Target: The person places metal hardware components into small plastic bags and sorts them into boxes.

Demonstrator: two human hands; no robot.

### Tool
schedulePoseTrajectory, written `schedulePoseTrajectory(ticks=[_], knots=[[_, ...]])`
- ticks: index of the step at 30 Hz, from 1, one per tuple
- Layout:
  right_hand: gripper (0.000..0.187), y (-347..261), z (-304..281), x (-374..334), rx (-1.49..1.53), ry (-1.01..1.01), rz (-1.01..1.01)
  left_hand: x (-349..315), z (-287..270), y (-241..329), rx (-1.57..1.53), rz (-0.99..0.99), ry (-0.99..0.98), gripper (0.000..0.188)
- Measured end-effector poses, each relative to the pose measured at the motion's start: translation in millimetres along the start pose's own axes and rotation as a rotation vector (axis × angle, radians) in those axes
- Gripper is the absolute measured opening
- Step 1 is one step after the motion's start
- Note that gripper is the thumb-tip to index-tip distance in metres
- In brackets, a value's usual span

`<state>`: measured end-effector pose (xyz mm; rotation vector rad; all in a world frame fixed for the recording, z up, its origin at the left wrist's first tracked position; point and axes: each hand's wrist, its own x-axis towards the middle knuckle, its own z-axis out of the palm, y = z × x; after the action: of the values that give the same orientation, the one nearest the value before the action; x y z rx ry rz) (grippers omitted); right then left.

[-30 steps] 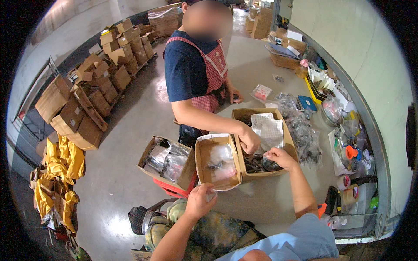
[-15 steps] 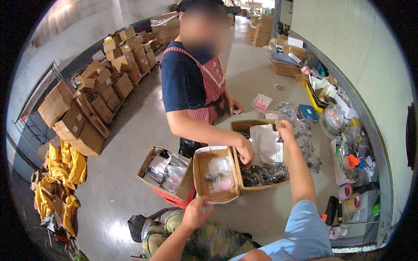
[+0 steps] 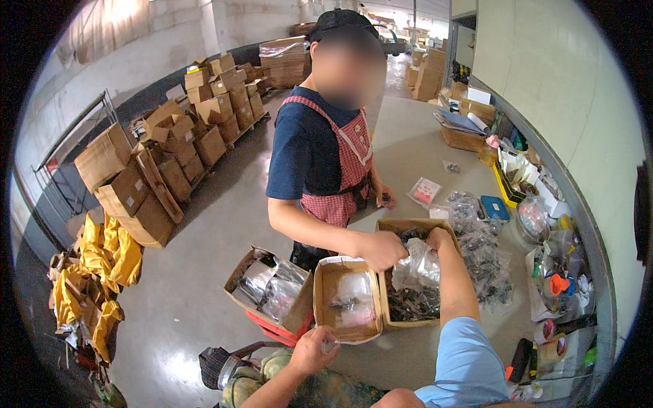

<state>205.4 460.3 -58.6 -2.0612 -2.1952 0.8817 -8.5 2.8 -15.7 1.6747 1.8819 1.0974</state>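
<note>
My left hand [image 3: 315,351] is closed on a small clear plastic bag [image 3: 329,342], just in front of a shallow cardboard box [image 3: 318,299] that holds clear packets. My right hand [image 3: 442,239] reaches into the far part of a larger cardboard box [image 3: 416,322], and its fingertips are hidden. Loose small dark parts [image 3: 411,304] fill the near part of that box. A crumpled clear plastic bag [image 3: 418,265] lies over them, beside my right hand. From the left, a co-worker's hand [image 3: 385,251] reaches to this bag.
The co-worker [image 3: 289,156] stands across the box corner, with small dark things in the other hand [image 3: 386,198]. A third box [image 3: 238,299] of packets rests on a red stool [image 3: 275,331]. Bagged parts [image 3: 484,268] lie right of the large box. Tape and tools line the wall.
My right hand has gone down into the large box. The white sheet-like plastic now lies crumpled there, and the co-worker's hand has come up to it. My left hand still holds its bag.
</note>
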Motion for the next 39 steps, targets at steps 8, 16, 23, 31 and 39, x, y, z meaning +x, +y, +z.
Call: schedulePoseTrajectory(ticks=[8,16,23,31,39], knots=[[0.020,17,4,9,-0.470,0.181,-0.191,4,0,2,0.005,0.024,-0.033,0.039],[0.020,17,-13,-29,-0.121,0.572,-0.431,1,-4,5,-0.105,-0.046,-0.028,0.040],[0.012,-45,-39,-150,0.727,0.364,-0.660,-3,-6,11,-0.334,-0.150,-0.076,0.039],[0.013,-117,11,-330,0.435,-0.595,-0.853,-13,1,9,-0.912,-0.239,-0.241,0.042],[0.015,-147,42,-363,0.023,-0.611,-1.430,-18,-28,29,-1.077,-0.195,-0.297,0.038]])
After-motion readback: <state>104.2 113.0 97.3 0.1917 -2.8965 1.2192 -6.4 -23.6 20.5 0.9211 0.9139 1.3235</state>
